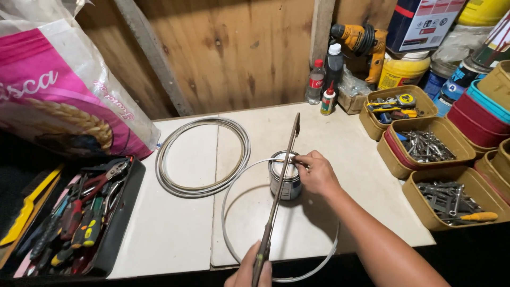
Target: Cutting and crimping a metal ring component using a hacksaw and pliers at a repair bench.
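My right hand point(317, 172) pinches the end of a grey cable loop point(229, 234) against the top of a small metal can point(285, 178) on the white bench. My left hand point(247, 272), at the bottom edge, grips the handle end of a long thin metal tool point(279, 194). The tool slants up across the can toward the back of the bench. The cable loop curves round the can and hangs over the bench's front edge.
A coil of grey cable point(202, 157) lies left of the can. A black tray of pliers and screwdrivers point(79, 218) sits at the left, under a pink sack point(58, 90). Tan tubs of bolts and wrenches point(430, 146) line the right. Bottles and a yellow drill point(364, 42) stand at the wooden wall.
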